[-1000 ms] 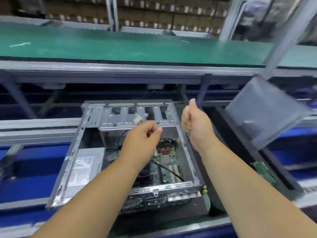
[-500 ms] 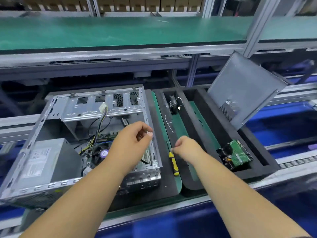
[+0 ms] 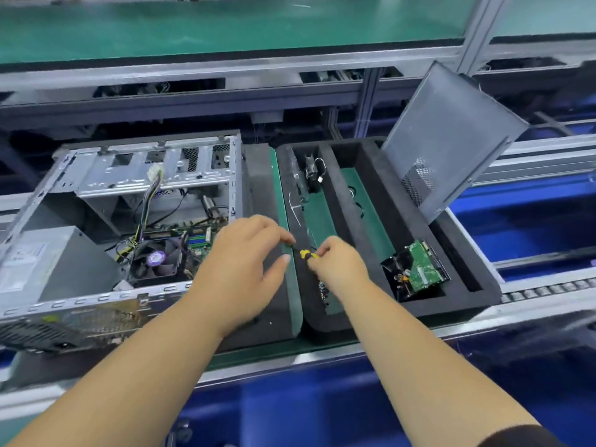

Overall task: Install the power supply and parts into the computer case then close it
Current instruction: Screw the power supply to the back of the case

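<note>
Your right hand is nearest the action, fingers curled around the yellow-and-black handle of a screwdriver, gripping it just above the near end of the black foam tray. Your left hand sits just beside it, thumb stuck out, fingertips bent down toward the screwdriver's dark end; whether they actually pinch it you cannot tell from this angle.

To your left, the open computer case lies on its side on the conveyor, with the grey power supply already seated in its near-left corner. Deeper inside you see the cooler fan, the green motherboard and a bundle of yellow and black cables rising to a white connector by the drive cage.

To your right, a hard drive rests circuit board up in the tray's near-right pocket. Farther back, a small black part with a white wire lies in the middle slot, and the grey side panel leans tilted against the tray's far right corner.
</note>
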Tool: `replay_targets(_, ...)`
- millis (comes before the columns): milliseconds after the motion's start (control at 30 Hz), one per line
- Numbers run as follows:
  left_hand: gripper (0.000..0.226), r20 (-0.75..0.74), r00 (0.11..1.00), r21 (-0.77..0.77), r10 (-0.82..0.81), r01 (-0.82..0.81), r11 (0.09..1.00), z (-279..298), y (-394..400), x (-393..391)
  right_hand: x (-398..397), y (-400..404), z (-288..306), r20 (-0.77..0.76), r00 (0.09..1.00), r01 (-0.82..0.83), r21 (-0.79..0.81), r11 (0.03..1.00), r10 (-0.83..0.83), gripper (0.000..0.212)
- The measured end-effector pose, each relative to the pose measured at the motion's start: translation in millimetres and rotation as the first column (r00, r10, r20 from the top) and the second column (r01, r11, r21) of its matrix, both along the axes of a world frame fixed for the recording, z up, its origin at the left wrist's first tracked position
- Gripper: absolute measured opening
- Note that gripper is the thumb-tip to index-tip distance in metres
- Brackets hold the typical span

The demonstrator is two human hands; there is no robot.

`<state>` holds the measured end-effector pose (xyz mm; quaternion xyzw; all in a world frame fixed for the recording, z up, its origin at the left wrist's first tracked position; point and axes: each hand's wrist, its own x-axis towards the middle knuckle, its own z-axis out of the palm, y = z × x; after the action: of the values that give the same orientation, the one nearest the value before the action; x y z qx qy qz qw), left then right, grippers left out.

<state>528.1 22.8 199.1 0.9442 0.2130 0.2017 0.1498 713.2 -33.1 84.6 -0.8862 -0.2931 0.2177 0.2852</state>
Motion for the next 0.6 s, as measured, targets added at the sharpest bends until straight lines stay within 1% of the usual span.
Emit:
replay_targets(133,0.021,0.053,0.999,-0.060,0.003,0.000,0.998,-5,-16,25,34,-27,14,0.003,0.996,0.091,0.153,0.984,-0.092,0.012)
replay_targets(267,0.022,0.035,0.999,-0.148,0.015,-0.010,0.989,-23,-22,46,54,-46,14,0.037,0.994,0.087,0.226,0.970,-0.098,0.012)
replay_targets(367,0.023,-0.003,0.999,-0.230,0.035,-0.035,0.973,-44,-20,59,62,-54,6,0.048,0.995,0.070,0.219,0.973,-0.083,0.013)
replay_targets(433,0.023,-0.033,0.996,-0.304,0.085,-0.091,0.948,-60,-19,65,65,-57,-2,0.069,0.996,0.042,0.196,0.980,-0.056,0.013)
replay_targets(533,0.029,-0.121,0.977,-0.419,0.177,-0.212,0.883,-85,-14,69,68,-57,-14,0.117,0.993,-0.015,0.145,0.989,-0.002,0.013)
replay_targets(600,0.031,-0.179,0.958,-0.492,0.225,-0.285,0.823,-99,-10,69,68,-55,-20,0.144,0.989,-0.038,0.113,0.993,0.021,0.013)
